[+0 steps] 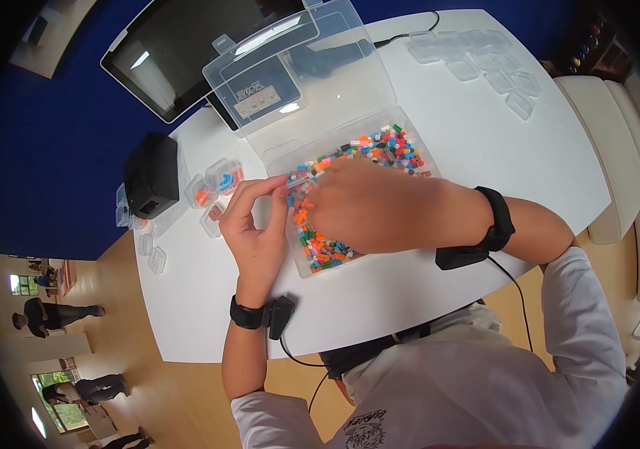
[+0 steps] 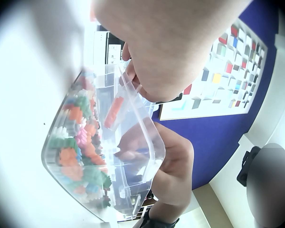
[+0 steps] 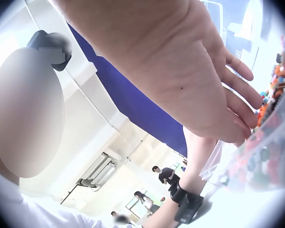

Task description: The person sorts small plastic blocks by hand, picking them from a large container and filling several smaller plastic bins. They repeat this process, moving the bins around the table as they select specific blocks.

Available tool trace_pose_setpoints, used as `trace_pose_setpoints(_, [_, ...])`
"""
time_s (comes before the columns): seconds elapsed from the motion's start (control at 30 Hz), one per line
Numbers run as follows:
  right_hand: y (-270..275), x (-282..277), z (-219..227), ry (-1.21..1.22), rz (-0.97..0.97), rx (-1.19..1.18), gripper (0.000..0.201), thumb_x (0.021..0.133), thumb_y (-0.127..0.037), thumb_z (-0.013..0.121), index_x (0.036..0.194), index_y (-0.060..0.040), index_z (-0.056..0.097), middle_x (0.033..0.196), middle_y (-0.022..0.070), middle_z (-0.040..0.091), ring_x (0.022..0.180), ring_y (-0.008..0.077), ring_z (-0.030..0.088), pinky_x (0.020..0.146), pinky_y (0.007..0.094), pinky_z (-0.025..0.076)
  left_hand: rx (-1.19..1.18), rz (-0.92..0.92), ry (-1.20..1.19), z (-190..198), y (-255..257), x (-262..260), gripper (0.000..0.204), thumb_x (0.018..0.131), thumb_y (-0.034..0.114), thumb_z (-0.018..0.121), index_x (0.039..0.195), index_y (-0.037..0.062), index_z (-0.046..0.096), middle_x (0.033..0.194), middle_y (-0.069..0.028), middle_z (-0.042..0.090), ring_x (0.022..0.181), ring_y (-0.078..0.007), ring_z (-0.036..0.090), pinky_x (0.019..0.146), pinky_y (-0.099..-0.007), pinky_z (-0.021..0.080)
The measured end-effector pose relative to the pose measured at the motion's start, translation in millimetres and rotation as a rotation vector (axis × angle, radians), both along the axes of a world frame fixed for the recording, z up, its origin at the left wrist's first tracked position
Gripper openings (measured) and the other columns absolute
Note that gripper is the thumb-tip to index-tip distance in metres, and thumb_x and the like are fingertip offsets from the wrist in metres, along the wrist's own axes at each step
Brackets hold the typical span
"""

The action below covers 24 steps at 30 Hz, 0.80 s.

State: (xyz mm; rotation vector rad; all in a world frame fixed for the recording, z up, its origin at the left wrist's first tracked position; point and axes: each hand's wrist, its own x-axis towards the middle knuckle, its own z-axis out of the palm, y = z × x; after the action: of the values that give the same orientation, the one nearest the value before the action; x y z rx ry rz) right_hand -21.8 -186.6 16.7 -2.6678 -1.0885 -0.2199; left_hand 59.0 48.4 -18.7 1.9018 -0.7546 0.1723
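Observation:
A large clear plastic box stands on the white table, filled with many small coloured toy bricks. Over its left side my left hand pinches a small clear container between thumb and fingers. Orange pieces show through the container's wall. My right hand reaches down into the large box, close beside the left. In the right wrist view its outer fingers are loosely bent at the bricks. Its thumb and index fingertips are hidden there, so I cannot tell whether they pinch a brick.
The large box's hinged lid stands raised behind it, before a dark monitor. Small containers with coloured pieces sit at left by a black device. Several clear containers lie at the back right. People stand farther off.

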Motion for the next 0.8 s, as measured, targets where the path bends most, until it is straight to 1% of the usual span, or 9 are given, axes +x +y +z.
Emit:
trace_pose_setpoints(0.07, [6,-2,5,0.065,0.002,-0.025,0.003,0.093,-0.008,0.074,0.093,-0.0054,0.075,0.09,0.0121,0.074,0.09,0.0299,0.074,0.082,0.0422,0.051,-0.017,0.002,-0.06,-1,-1,1,0.017,0.104,-0.004,0.08,0.12,0.0004,0.086,0.108,-0.0079,0.082,0.1,-0.016,0.075,0.096,-0.0301,0.057])
trace_pose_setpoints(0.13, [9,-4,0,0.13,0.006,-0.05,0.004,0.093,-0.008,0.074,0.09,-0.0062,0.074,0.085,0.012,0.073,0.087,0.0308,0.074,0.08,0.0432,0.051,-0.008,-0.001,-0.059,-1,-1,1,0.017,0.104,-0.004,0.079,0.119,0.0007,0.086,0.107,-0.008,0.082,0.1,-0.0162,0.075,0.095,-0.0302,0.057])
trace_pose_setpoints(0.2, [11,-5,-19,-0.01,0.002,0.144,0.011,0.093,-0.008,0.074,0.082,-0.0077,0.07,0.079,0.011,0.07,0.08,0.0312,0.073,0.078,0.0442,0.049,0.0,0.0,-0.056,0,-1,1,0.017,0.104,-0.004,0.079,0.119,0.001,0.086,0.107,-0.008,0.082,0.1,-0.0163,0.075,0.095,-0.0303,0.057])
trace_pose_setpoints(0.43, [11,-4,-17,0.008,0.015,0.082,0.014,0.093,-0.008,0.074,0.079,-0.0079,0.069,0.077,0.0105,0.07,0.08,0.0303,0.073,0.076,0.0443,0.05,0.107,-0.075,-0.176,0,-2,4,0.019,0.103,-0.003,0.08,0.119,0.0034,0.086,0.104,-0.008,0.08,0.098,-0.0193,0.074,0.093,-0.0318,0.057])
trace_pose_setpoints(0.5, [10,-2,-20,-0.057,0.054,0.134,0.011,0.086,-0.002,0.079,0.08,-0.0032,0.07,0.074,0.0121,0.071,0.07,0.0311,0.076,0.065,0.0436,0.055,0.143,-0.092,-0.199,1,-2,3,0.02,0.102,-0.002,0.08,0.12,0.0041,0.086,0.103,-0.0077,0.08,0.097,-0.0201,0.073,0.092,-0.0325,0.057])
trace_pose_setpoints(0.6, [11,-3,-19,0.012,0.017,0.062,0.014,0.09,-0.007,0.076,0.077,-0.0081,0.071,0.078,0.0109,0.072,0.084,0.0304,0.076,0.078,0.0445,0.054,0.168,-0.096,-0.188,4,-3,1,0.02,0.103,-0.001,0.08,0.12,0.0059,0.087,0.102,-0.0071,0.08,0.096,-0.0209,0.071,0.09,-0.0338,0.057])
trace_pose_setpoints(0.67, [9,-3,-20,-0.018,0.028,0.099,0.011,0.087,-0.003,0.078,0.078,-0.0054,0.072,0.077,0.0115,0.073,0.079,0.0308,0.076,0.072,0.044,0.055,0.195,-0.078,-0.154,5,-3,0,0.016,0.105,0.002,0.078,0.119,0.0067,0.085,0.104,-0.0035,0.08,0.097,-0.0161,0.072,0.141,-0.0619,0.027])
trace_pose_setpoints(0.73, [9,-4,-20,-0.049,0.039,0.135,0.01,0.085,0.0,0.08,0.08,-0.0028,0.072,0.076,0.012,0.073,0.073,0.0311,0.077,0.066,0.0435,0.056,0.193,-0.083,-0.153,5,-3,0,0.016,0.105,0.003,0.078,0.119,0.0067,0.085,0.104,-0.0035,0.08,0.097,-0.0164,0.072,0.141,-0.0624,0.027])
trace_pose_setpoints(0.8, [10,-6,-18,0.022,-0.006,0.039,0.01,0.089,-0.004,0.079,0.08,-0.0071,0.075,0.088,0.0092,0.076,0.099,0.0285,0.076,0.085,0.0431,0.056,0.191,-0.086,-0.153,5,-3,0,0.016,0.105,0.003,0.078,0.119,0.0068,0.085,0.104,-0.0035,0.08,0.097,-0.0166,0.072,0.141,-0.063,0.027])
